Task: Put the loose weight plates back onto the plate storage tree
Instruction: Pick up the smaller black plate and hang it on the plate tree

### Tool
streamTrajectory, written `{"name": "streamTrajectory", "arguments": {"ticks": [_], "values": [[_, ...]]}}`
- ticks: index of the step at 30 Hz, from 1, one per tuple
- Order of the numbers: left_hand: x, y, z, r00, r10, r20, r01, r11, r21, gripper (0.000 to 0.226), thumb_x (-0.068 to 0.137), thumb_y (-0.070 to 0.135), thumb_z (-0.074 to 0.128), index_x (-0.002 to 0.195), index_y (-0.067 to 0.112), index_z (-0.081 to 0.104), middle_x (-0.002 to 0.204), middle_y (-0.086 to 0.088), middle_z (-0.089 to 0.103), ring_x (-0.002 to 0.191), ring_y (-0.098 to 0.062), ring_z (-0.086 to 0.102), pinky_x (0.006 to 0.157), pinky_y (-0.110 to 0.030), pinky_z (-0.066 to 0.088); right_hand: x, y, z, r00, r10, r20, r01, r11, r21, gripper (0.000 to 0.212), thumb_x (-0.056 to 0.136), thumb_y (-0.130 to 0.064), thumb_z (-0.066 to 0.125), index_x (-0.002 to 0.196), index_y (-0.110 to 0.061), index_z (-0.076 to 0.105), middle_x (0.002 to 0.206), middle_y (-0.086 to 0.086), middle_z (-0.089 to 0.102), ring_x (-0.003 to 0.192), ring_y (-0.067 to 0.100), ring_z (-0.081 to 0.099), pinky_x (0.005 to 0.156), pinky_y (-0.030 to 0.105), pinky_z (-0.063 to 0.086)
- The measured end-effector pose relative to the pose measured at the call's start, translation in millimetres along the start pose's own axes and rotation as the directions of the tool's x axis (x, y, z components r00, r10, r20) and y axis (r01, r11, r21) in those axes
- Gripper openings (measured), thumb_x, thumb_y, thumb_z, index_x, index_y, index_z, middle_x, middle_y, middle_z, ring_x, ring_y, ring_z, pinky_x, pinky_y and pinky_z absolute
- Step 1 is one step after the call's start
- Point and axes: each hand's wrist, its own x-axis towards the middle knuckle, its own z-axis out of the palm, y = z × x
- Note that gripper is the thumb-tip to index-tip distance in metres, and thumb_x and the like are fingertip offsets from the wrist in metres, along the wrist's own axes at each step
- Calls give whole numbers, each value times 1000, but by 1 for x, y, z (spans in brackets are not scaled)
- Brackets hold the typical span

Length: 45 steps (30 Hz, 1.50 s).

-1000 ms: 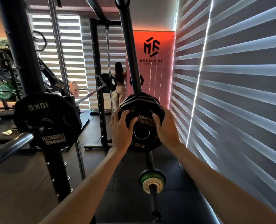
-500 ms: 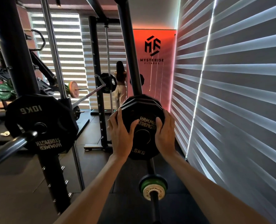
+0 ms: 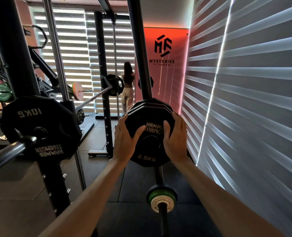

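Observation:
A black 2.5 kg plate (image 3: 147,151) marked Hammer Strength sits at the front of a stack of similar plates (image 3: 150,104) on a peg of the black upright post (image 3: 138,57). My left hand (image 3: 124,142) holds its left rim, thumb lying across the face. My right hand (image 3: 175,139) holds the right rim the same way. Lower on the same post, a small green-and-white Rogue plate (image 3: 161,200) hangs on another peg that points toward me.
A black 10 kg plate (image 3: 39,127) on a steel bar (image 3: 6,154) juts out at the left, close to my left arm. Window blinds (image 3: 244,108) run close along the right. A person (image 3: 128,86) stands far back by another rack.
Both hands have slid outward from the plate's face to its rims. The 2.5 kg plate stays on the peg against the stack.

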Motion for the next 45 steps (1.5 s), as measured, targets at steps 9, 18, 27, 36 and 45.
{"name": "streamTrajectory", "arguments": {"ticks": [9,18,27,36,45], "values": [[-3,-7,11,994,-67,-91,62,996,-56,76,83,71,58,139,28,33,135,7,45,128,-15,46,106,-51,43,10,3,-1,999,-28,43,28,1000,1,44,105,-38,46,138,-11,48,136,4,54,126,18,52,105,42,49],[-12,-2,17,982,-119,-149,101,987,-127,64,86,63,59,137,39,29,137,8,40,130,-15,41,107,-54,42,21,2,0,988,-121,93,127,990,-61,51,105,-43,40,138,-6,49,137,10,55,129,23,51,109,38,46],[-19,2,20,971,-180,-157,148,969,-196,73,86,62,57,143,26,30,141,-1,37,133,-19,38,107,-50,44,31,-2,-2,970,-167,177,182,980,-75,45,105,-34,47,140,-6,49,142,9,53,134,22,48,112,42,42],[1,-6,18,974,-37,-222,30,999,-33,58,96,56,39,140,19,44,141,0,49,134,-16,42,112,-49,37,9,20,14,998,35,-49,-34,999,28,58,103,-55,32,146,-19,45,145,-2,52,135,16,47,113,51,40],[16,-28,37,966,11,-258,-39,994,-106,67,96,64,33,144,18,44,151,3,45,141,-13,40,115,-34,37,23,43,34,994,-51,-97,53,998,19,57,105,-57,29,146,-20,45,144,-1,55,133,16,52,109,42,47]]}}
